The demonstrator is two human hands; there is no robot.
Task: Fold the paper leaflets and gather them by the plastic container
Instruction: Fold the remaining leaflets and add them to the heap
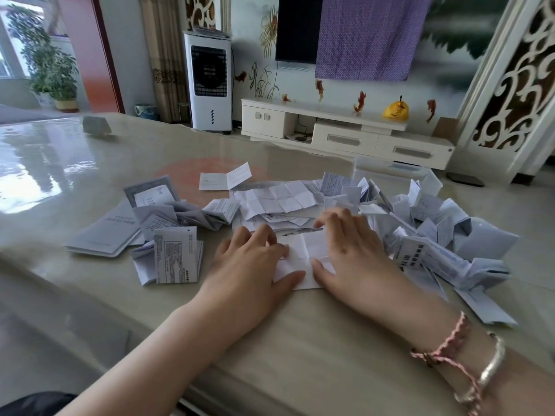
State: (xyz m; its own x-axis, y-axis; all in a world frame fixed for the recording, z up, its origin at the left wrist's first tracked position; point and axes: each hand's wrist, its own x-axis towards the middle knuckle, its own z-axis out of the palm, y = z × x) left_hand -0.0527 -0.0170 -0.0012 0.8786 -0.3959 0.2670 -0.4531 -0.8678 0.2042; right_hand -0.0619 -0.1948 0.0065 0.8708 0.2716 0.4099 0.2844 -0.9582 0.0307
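Under the grip, a glossy beige table point(90, 163) mirroring daylight at far left. Straight beyond the grip, a low white TV cabinet point(345, 136) with a yellow bag point(395, 111) on top, against a wall mural point(450, 55) of fish and flowers. Above it, a dark television point(295, 28) half draped in purple cloth point(369, 37). Beyond and left of the grip, a white air cooler point(208, 82) beside a patterned curtain point(163, 55), then a red door panel point(87, 55) and potted plants point(51, 64) in bright window light. Far right, a white carved screen point(516, 85) over pale floor point(537, 178)
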